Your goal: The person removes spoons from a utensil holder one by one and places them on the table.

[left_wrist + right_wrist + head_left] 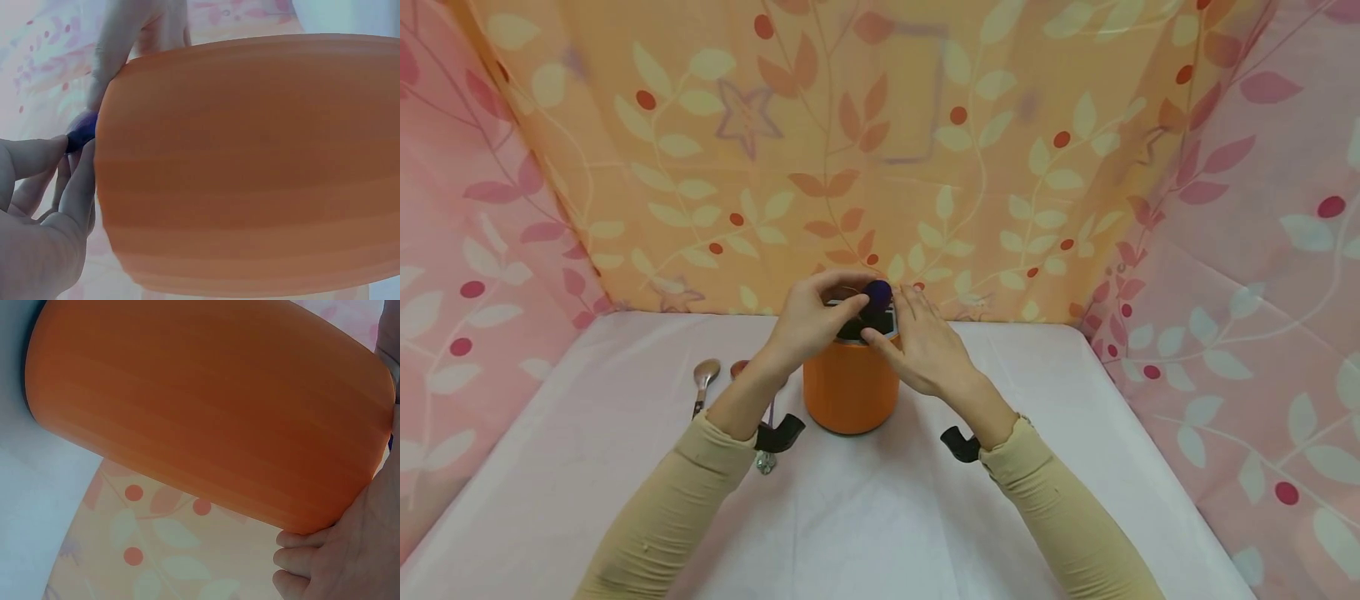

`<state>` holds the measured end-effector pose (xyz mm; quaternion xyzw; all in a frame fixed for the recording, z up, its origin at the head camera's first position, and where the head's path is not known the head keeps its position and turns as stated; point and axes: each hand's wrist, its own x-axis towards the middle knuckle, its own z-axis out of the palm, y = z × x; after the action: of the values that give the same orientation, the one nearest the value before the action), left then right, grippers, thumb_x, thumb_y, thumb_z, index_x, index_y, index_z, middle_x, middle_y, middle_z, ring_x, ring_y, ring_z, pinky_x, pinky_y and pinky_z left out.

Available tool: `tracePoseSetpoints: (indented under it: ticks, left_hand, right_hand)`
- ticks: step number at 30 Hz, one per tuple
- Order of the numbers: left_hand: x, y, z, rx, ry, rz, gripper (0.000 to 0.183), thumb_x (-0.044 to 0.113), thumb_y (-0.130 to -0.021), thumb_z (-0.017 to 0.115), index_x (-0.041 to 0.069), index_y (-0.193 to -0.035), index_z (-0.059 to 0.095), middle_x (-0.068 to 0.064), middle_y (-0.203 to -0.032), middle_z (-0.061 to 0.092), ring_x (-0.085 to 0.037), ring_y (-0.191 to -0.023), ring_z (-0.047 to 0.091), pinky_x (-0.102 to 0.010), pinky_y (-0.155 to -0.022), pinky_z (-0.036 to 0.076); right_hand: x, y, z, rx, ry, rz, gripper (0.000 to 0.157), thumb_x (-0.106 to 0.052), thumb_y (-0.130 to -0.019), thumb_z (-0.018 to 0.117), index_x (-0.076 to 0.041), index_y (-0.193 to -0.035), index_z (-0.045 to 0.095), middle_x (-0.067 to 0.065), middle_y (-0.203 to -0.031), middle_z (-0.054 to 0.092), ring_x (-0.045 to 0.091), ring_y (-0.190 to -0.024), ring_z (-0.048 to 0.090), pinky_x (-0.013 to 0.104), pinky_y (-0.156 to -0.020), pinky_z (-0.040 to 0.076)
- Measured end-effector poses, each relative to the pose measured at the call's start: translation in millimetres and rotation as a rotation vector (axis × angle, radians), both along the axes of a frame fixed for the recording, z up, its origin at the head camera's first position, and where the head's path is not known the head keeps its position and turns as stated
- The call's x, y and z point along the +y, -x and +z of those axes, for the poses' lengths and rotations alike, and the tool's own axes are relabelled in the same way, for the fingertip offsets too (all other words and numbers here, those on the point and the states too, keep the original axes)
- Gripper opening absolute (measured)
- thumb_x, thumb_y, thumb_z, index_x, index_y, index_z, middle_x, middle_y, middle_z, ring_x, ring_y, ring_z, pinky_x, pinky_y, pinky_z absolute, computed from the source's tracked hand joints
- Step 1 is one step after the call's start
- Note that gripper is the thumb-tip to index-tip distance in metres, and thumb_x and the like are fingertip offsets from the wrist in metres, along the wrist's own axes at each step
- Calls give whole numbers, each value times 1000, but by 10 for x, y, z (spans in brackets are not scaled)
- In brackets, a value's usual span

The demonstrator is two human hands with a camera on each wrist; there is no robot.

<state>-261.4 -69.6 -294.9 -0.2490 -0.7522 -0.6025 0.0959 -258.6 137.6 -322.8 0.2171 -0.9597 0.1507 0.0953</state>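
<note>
A purple rounded piece (878, 296) is sitting at the top of the orange container (850, 387), the left hand (812, 321) pinching it; the right wrist view is catching only a sliver. The right hand (928, 342) is resting, fingers extended, against the container. Only the head view is showing a spoon (706, 372) lying leftward on the worktop (880, 533).

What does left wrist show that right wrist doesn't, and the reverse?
Only left wrist: the left hand pinching the purple object. Only right wrist: the dark bottom edge of the orange container. Both: the container's side, parts of left hand and right hand, patterned cloth, and the purple object, a mere sliver in right wrist.
</note>
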Motion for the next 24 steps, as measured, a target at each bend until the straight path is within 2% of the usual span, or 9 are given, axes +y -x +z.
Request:
tracePoseSetpoints:
  ticks: [8,13,17,20,24]
  left_hand:
    - [-125,-59,40,-32,-139,-19,30,2,-99,69,1,-129,69,-14,-124,68,-25,-105,69,-30,-85,62]
    - [-205,-128,101,-16,-209,4,31,-3,-99,67,-3,-130,66,-16,-125,66,-22,-105,69,-28,-88,61]
    - [-255,-182,153,23,-264,49,32,-5,-98,67,-5,-129,65,-14,-120,68,-19,-100,70,-27,-85,62]
    - [-286,-225,198,41,-313,84,32,-6,-97,68,-6,-129,64,-8,-115,69,-17,-98,71,-26,-84,62]
    - [-339,-274,253,50,-408,83,30,-7,-96,68,-4,-126,66,-4,-111,68,-19,-101,70,-29,-86,62]
  right_hand:
    - [-7,-1,2,-11,9,-5,100,-76,-102,27,3,-164,19,22,-171,16,34,-159,15,50,-129,17]
    - [-6,-3,4,-11,14,-9,101,-76,-102,27,3,-164,19,21,-171,17,35,-159,16,49,-129,16]
    - [-7,-3,3,-9,12,-9,99,-75,-103,28,3,-163,20,21,-171,17,35,-159,17,47,-130,14]
    - [-10,-2,0,-8,10,-10,98,-74,-103,28,4,-163,20,21,-171,17,35,-159,16,46,-130,12]
    - [-13,-9,0,-6,7,-7,99,-74,-103,27,4,-163,19,21,-171,16,35,-159,16,46,-130,13]
